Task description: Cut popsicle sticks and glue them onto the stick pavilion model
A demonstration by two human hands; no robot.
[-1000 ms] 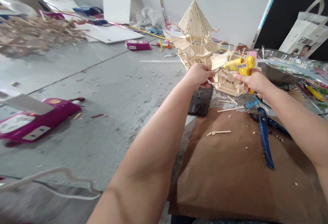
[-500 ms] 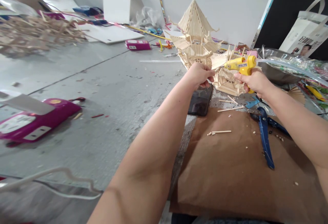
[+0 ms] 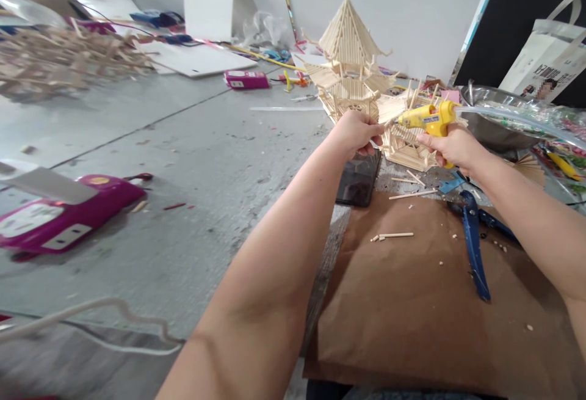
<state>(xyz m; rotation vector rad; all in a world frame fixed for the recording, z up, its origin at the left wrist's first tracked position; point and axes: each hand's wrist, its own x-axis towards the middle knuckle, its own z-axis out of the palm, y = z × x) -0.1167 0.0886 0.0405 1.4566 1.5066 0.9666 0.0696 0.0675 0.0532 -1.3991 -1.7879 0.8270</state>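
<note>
My right hand (image 3: 451, 143) is wrapped round the handle of a yellow hot glue gun (image 3: 423, 117), a clear glue stick (image 3: 517, 114) trailing from its back. The gun's nozzle points left at the fingertips of my left hand (image 3: 359, 133). Those fingers are pinched on a small wooden stick (image 3: 388, 124), mostly hidden. Just behind and below both hands stands a low stick-built model part (image 3: 409, 149) with railings. A taller wooden pagoda model (image 3: 350, 40) with a pointed roof rises behind my left hand. Under that hand lies a black phone (image 3: 357, 181).
Blue-handled cutters (image 3: 475, 247) and short stick pieces (image 3: 396, 235) lie on brown paper (image 3: 412, 327). A metal bowl (image 3: 494, 128) stands at right. Magenta power strips (image 3: 86, 217) sit at left, a stick pile (image 3: 68, 61) behind, and a white cord (image 3: 91, 305) crosses lower left.
The glue gun has shifted very slightly left, its nozzle nearer my left fingertips. My left hand has stayed almost still, and both grips are unchanged.
</note>
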